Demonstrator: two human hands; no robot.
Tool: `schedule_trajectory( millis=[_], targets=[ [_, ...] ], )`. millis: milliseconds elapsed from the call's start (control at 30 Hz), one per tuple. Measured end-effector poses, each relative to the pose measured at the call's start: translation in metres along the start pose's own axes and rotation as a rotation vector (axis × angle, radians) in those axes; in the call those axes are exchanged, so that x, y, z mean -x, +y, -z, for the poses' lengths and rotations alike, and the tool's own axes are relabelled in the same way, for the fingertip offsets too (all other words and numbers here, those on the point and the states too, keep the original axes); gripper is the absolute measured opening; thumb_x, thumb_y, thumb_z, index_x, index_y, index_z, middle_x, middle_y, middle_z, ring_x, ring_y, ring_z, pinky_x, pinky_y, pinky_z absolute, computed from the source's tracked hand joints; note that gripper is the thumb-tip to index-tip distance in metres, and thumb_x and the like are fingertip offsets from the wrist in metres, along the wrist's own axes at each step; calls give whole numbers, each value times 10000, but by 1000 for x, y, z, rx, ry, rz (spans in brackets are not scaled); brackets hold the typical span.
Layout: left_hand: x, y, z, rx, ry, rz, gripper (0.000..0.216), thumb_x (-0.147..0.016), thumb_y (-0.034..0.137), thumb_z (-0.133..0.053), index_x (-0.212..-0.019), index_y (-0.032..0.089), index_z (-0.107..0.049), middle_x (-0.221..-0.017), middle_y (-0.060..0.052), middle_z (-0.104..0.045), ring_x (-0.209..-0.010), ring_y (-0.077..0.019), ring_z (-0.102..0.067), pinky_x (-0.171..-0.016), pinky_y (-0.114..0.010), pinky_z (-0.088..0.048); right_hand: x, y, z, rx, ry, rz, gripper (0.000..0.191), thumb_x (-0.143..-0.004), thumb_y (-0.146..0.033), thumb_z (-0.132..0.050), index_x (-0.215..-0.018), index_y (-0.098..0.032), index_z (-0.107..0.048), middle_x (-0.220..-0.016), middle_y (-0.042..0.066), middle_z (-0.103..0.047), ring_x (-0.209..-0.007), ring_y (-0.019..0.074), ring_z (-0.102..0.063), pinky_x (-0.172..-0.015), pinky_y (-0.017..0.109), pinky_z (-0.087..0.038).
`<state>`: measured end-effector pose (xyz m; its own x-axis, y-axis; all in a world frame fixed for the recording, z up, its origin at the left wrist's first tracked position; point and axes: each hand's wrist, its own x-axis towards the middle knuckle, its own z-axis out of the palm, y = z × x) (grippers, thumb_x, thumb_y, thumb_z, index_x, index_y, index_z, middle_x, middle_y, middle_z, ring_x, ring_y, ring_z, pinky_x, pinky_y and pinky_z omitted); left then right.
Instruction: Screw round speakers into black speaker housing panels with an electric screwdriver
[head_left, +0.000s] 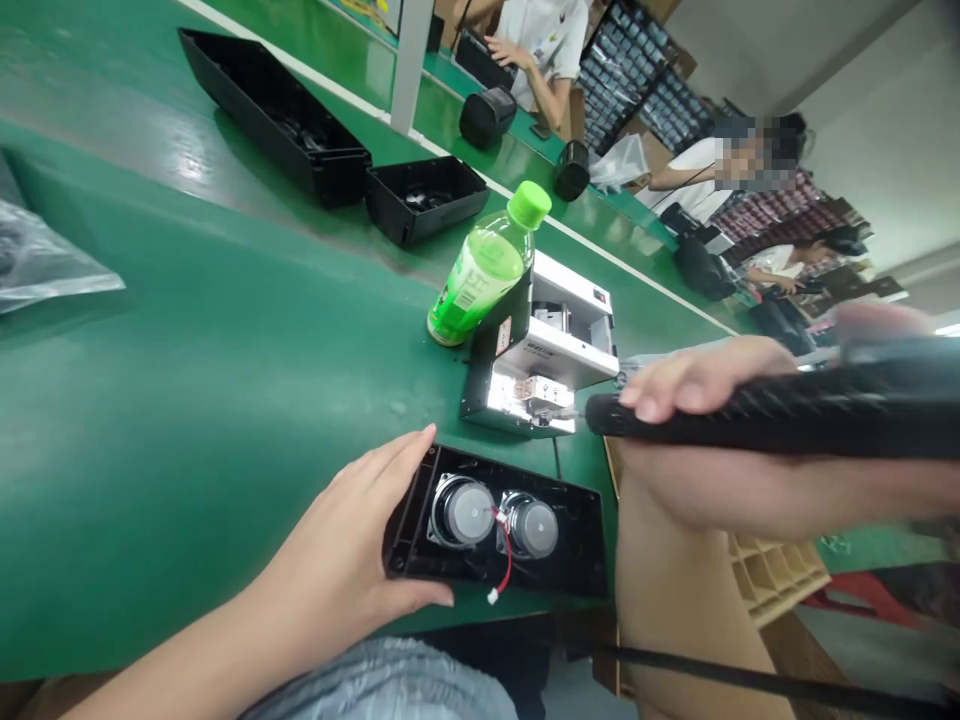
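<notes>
My left hand [352, 545] rests flat against the left end of a black speaker housing [577, 560] on the green table, fingers stretched out, thumb along its near edge. The housing holds two round speaker drivers [469, 512] with a red and white wire. My right hand [705, 440] is wrapped round a black electric screwdriver [757, 415]. Its tip points left at a small silver and white screw feeder machine [555, 345] just behind the housing.
A green-capped bottle [484, 270] of green drink stands beside the machine. Black trays [285, 110] lie further back on the table, a clear plastic bag [45, 260] at the left. Other people work at the far side. A cardboard box [780, 570] sits at my right.
</notes>
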<state>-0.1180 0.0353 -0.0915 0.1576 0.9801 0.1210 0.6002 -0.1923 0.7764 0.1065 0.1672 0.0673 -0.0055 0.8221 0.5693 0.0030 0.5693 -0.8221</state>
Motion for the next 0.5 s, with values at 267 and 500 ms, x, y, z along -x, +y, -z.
schedule_trajectory(
  millis=[267, 500],
  targets=[
    [0, -1, -1, -18, -15, 24, 1357, -723, 668, -956, -1765, 404, -127, -1729, -132, -489, -1554, -466, -511, -1243, -657, -496, -15, 16, -14, -89, -10, -7, 648, -738, -870, -764, -1089, -326, -744, -567, -51, -649, -396, 201, -565, -400, 372, -507],
    [0, -1, 0, -20, -14, 11, 1373, -725, 649, -963, -1769, 420, -101, -1757, -112, -462, -1572, -454, -497, -1235, -643, -515, -5, 20, -15, -193, 72, -87, 626, -911, -827, -592, -1162, -268, -718, -534, -50, -595, -358, 168, -481, -335, 307, -378]
  ],
)
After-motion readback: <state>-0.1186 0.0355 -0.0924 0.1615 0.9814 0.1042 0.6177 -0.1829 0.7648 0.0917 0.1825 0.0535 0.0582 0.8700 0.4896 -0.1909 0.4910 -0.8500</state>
